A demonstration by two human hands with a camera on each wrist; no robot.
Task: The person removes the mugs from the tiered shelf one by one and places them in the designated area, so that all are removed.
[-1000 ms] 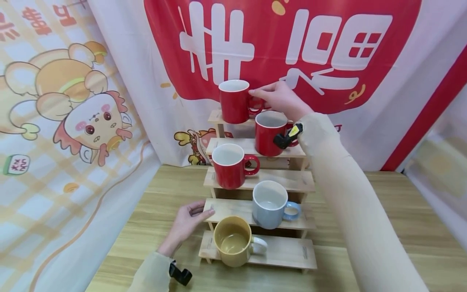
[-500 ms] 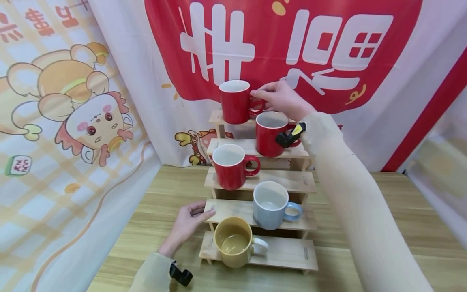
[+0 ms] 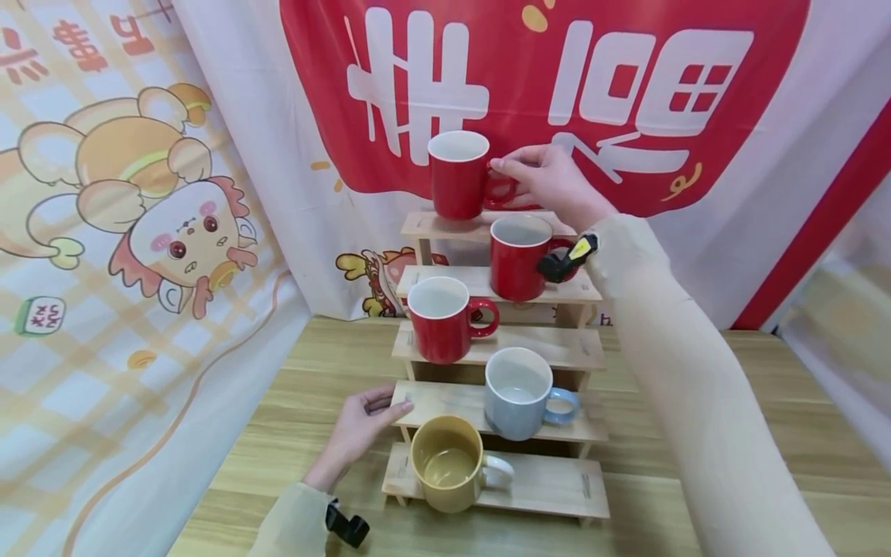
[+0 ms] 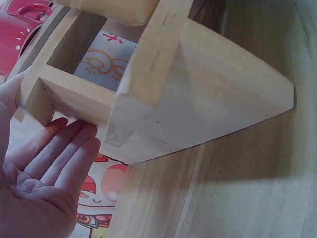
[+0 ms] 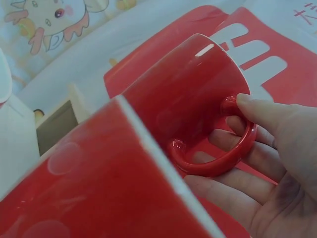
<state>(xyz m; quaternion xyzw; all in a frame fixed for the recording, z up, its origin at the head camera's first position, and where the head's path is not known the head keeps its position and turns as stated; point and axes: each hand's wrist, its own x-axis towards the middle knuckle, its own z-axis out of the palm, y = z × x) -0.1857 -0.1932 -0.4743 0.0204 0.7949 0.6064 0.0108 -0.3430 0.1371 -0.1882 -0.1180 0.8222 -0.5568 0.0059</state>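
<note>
My right hand (image 3: 553, 182) pinches the handle of a red mug (image 3: 459, 182), held upright at the top step of a wooden tiered stand (image 3: 445, 398). In the right wrist view, the thumb is on the handle and the fingers pass through and below it. My left hand (image 3: 362, 425) grips the left end of the second step from the bottom, thumb on top and fingers (image 4: 74, 148) underneath. Two more red mugs, one (image 3: 518, 259) on the fourth step and one (image 3: 440, 321) on the third, stand below the held mug.
A light blue mug (image 3: 518, 394) stands on the second step, and a yellow mug (image 3: 445, 464) with a white handle on the lowest. The stand sits on a wood-grain table (image 3: 278, 433). A printed red-and-white cloth (image 3: 626, 85) hangs close behind it.
My right hand has raised the top red mug and shifted it slightly to the right; more of the top step shows beneath it. My left hand keeps its grip on the stand.
</note>
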